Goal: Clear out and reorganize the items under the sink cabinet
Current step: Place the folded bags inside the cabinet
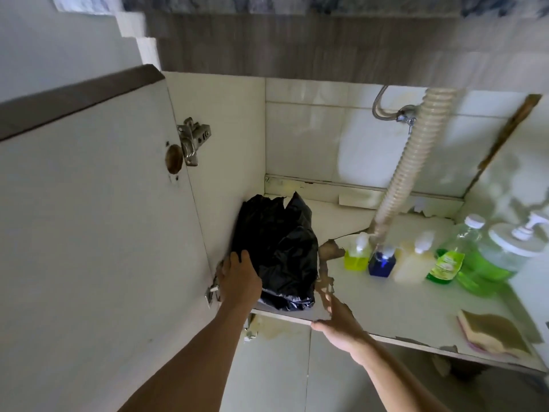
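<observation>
Between the two reaching hands, the black bag (279,251) is sitting at the cabinet's left wall. The left hand (239,282) is resting flat on its near side, grasping nothing; the right hand (341,325) is lying loose on the shelf edge (416,340). She is probably best off cupping it from both sides.

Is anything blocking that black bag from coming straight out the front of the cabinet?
Nothing visible. The black bag sits at the shelf's front left corner; the left hand rests on its left side, the right hand is on the shelf edge beside it, and the bottles stand well right.
</observation>
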{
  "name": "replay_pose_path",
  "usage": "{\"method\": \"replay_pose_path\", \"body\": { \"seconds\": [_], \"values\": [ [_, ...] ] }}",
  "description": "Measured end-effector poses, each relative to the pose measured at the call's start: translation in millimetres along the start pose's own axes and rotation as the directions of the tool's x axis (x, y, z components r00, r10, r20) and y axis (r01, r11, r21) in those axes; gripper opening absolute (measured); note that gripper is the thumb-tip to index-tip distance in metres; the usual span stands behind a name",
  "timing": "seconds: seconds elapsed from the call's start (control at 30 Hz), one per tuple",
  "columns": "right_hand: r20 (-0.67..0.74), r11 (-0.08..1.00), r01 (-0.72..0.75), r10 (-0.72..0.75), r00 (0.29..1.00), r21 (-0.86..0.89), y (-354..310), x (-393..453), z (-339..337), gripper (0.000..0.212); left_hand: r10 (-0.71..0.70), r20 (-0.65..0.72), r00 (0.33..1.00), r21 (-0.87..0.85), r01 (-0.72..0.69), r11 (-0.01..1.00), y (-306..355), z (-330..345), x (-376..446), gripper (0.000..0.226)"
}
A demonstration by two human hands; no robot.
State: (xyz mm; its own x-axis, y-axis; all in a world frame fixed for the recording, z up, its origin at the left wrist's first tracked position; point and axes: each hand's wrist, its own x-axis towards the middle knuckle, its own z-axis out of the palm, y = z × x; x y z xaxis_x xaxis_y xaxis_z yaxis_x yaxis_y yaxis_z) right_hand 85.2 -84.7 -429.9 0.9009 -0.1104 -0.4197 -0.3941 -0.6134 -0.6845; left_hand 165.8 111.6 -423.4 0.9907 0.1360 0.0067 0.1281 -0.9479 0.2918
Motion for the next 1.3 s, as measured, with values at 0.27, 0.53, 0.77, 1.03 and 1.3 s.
{"method": "replay_pose_path", "body": {
  "seconds": [0.27,0.53,0.77,1.03,1.3],
  "values": [
    [-0.049,0.989,0.020,-0.013,0.999,0.143,73.6,-154.7,-63.1,0.069,0.142,-0.050,0.989,-0.169,-0.149,0.974,44.6,-54.2,-144.7,0.045],
    [-0.208,0.983,0.119,-0.089,0.974,0.137,99.6,-221.5,-123.0,0.057,0.176,-0.145,0.974,-0.146,-0.197,0.970,53.6,-87.9,-238.2,0.042],
    [-0.210,0.968,0.251,-0.241,0.947,0.020,104.0,-202.0,-123.9,0.051,0.148,-0.196,0.969,-0.115,-0.173,0.978,47.8,-71.7,-250.0,0.044],
    [-0.161,0.929,0.309,-0.344,0.925,-0.205,143.5,-212.8,-85.5,0.050,0.175,-0.226,0.958,-0.115,-0.205,0.972,42.1,-18.5,-284.0,0.044],
    [-0.189,0.831,0.317,-0.439,0.878,-0.456,152.9,-330.1,-93.4,0.051,0.323,-0.247,0.913,-0.095,-0.355,0.930,41.3,-61.9,-374.5,0.048]
  ]
}}
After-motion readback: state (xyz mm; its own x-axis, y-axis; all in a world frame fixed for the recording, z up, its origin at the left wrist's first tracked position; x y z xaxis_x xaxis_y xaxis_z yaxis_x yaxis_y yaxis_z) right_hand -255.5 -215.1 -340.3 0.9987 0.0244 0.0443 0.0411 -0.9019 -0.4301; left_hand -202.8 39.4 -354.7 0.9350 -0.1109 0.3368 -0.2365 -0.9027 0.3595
